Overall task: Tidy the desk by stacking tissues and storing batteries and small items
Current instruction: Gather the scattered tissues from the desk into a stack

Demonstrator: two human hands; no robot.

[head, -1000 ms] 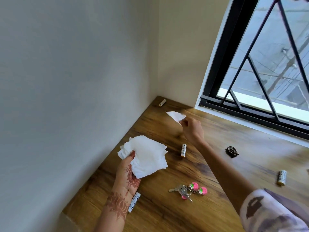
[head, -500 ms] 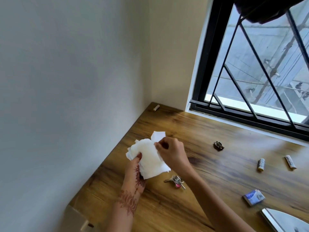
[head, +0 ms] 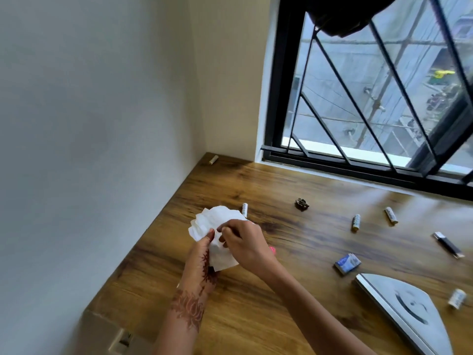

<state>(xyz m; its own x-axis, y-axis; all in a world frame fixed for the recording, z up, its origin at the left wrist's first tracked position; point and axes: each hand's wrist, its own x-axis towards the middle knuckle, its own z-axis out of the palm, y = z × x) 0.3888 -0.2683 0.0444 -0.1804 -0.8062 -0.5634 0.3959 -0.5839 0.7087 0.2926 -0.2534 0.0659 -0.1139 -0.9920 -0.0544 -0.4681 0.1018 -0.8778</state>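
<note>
Left hand [head: 202, 254] grips the tissue stack [head: 217, 226] — right hand [head: 245, 245] pinches its top sheet.

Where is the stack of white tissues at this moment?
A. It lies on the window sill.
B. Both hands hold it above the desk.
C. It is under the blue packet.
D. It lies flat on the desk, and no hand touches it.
B: the tissue stack is gripped by the left hand and the right hand, above the wooden desk.

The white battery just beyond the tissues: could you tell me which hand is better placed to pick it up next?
Probably the right hand: the left hand grips the tissue stack from below, while the right's fingers only rest on top, nearer the white battery.
</note>
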